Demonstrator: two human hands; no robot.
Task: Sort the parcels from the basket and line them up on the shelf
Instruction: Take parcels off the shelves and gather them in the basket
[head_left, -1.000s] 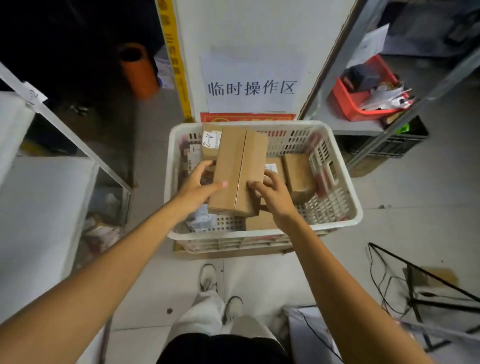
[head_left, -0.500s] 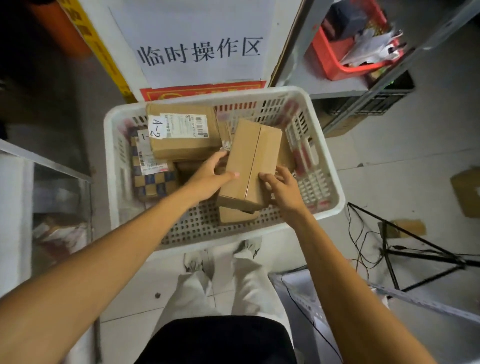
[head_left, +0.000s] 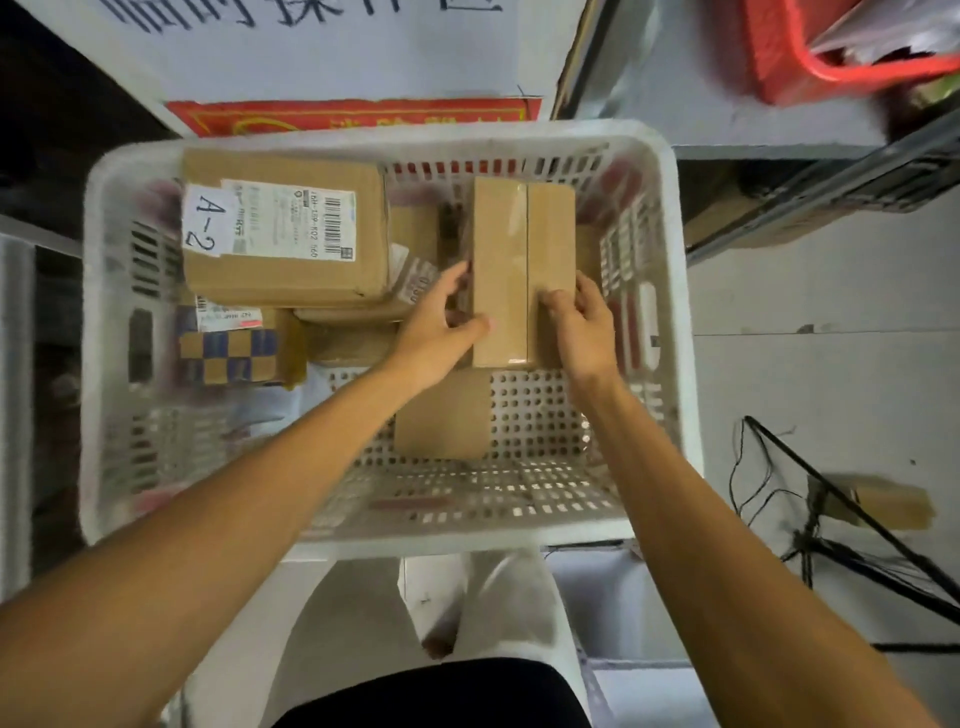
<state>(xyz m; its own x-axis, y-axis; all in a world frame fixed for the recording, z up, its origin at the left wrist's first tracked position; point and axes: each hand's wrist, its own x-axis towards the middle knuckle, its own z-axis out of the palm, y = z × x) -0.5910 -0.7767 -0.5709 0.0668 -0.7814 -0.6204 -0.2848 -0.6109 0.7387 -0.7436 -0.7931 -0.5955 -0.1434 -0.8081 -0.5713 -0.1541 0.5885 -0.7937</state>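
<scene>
Cardboard fills my white basket (head_left: 670, 332), and I have a long taped parcel (head_left: 522, 270) in the centre right of the frame pinched between both hands. My left hand (head_left: 434, 325) curls on its left edge, thumb on top, while my right hand (head_left: 582, 325) closes on its right edge. At upper left lies the box marked A-2 (head_left: 283, 228), with a checkered parcel (head_left: 236, 345) below it.

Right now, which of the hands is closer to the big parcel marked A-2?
Left. The left hand sits just right of the A-2 parcel, gripping the left side of the plain tall box. The right hand holds that box's far side, farther away.
</scene>
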